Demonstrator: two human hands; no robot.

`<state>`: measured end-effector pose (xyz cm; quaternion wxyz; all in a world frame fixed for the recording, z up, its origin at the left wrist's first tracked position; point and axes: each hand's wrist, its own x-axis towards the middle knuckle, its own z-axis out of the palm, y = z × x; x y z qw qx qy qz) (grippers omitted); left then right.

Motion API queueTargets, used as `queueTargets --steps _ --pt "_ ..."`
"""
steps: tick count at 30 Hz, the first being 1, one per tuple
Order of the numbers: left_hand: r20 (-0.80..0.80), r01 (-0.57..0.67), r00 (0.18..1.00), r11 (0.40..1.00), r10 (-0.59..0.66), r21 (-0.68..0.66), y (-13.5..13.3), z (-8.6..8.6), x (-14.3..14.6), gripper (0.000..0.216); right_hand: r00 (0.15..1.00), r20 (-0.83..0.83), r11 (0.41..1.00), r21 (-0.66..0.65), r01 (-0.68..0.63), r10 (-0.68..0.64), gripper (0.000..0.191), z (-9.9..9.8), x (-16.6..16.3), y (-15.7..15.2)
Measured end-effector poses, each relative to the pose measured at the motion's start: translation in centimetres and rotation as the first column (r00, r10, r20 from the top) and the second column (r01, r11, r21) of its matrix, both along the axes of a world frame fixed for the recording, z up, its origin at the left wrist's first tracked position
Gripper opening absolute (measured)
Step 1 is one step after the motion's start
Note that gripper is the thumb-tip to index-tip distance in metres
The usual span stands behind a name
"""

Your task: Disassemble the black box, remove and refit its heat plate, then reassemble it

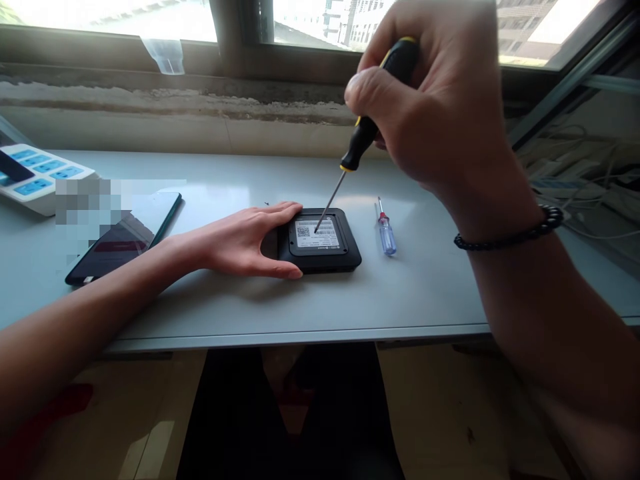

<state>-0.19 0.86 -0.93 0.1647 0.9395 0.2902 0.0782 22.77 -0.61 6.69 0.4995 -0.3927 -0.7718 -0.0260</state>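
Note:
A flat black box-shaped device (354,257) with rounded corners lies on the white desk, its face with a white printed label (327,240) turned up. Thumb and fingers spread, my left hand (245,240) steadies the device from its left side. In my right hand (425,107) is a screwdriver (363,140) with a black and yellow handle, gripped in a tilted pose. Its thin shaft slants down to the left, and the tip appears over the label; whether it touches cannot be told. A small screwdriver with a clear bluish handle (387,239) rests to the device's right.
To the left lie a dark phone or tablet (125,233) and a white power strip (43,193) with blue sockets. A tiny dark bit (267,203) sits behind the device. Behind the desk (320,307) runs a window ledge; cables (575,200) hang at the right.

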Motion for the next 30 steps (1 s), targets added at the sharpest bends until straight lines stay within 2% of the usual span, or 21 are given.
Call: queueTargets --steps 5,18,20,24,27,30 --pt "-0.017 -0.005 1.000 1.000 0.005 0.005 -0.1 0.0 0.1 0.100 0.998 -0.009 0.979 -0.197 0.060 -0.063 0.022 0.0 0.7 0.3" --pt "-0.024 -0.022 0.999 1.000 0.022 0.008 -0.2 0.1 -0.1 0.105 0.997 0.074 0.970 -0.239 0.040 -0.023 0.020 0.5 1.6 -0.4" --pt "-0.023 -0.021 1.000 1.000 0.021 0.006 -0.2 0.0 -0.1 0.105 0.999 0.001 0.972 -0.231 0.041 -0.042 0.020 0.7 2.2 0.0" --pt "-0.013 -0.025 1.000 1.000 0.025 0.013 -0.2 -0.2 -0.2 0.106 0.967 -0.247 0.962 -0.273 -0.011 -0.059 0.018 0.5 4.5 1.8" --pt "0.000 -0.025 1.000 1.000 0.025 0.009 -0.2 -0.3 -0.2 0.107 0.947 -0.281 0.938 -0.344 0.051 -0.154 0.011 -0.6 6.4 3.6" --pt "0.008 -0.031 0.999 0.999 0.031 -0.007 -0.2 -0.3 -0.2 0.109 0.958 -0.114 0.900 -0.385 0.203 -0.265 0.013 -2.3 7.5 5.0"
